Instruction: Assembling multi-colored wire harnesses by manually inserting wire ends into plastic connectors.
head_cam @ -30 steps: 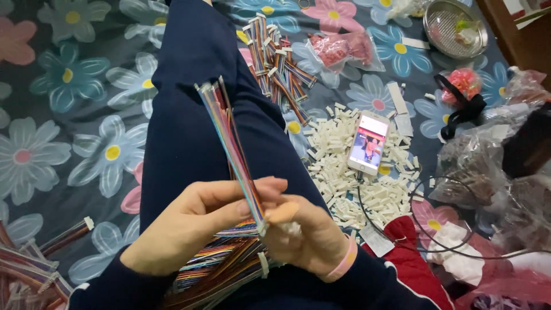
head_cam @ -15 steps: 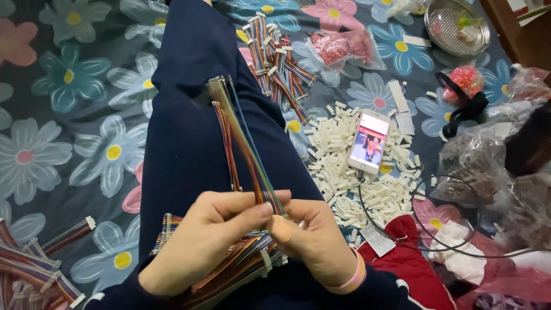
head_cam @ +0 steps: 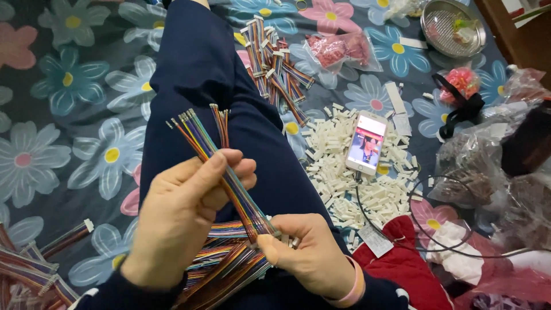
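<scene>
I see my left hand (head_cam: 183, 215) closed around a flat strip of multicoloured ribbon wires (head_cam: 221, 166), its loose ends fanning up over my dark-trousered leg (head_cam: 201, 74). My right hand (head_cam: 313, 255) pinches the strip's lower end, fingers together. More wire bundles (head_cam: 224, 267) lie on my lap beneath. A phone (head_cam: 366, 142) rests on white connectors (head_cam: 344, 189) to the right.

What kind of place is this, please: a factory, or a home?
Probably a home where piecework is done. The person sits on a flowered cover, not at a bench. A heap of small white connectors and finished wire bundles lie loose beside a phone.
</scene>
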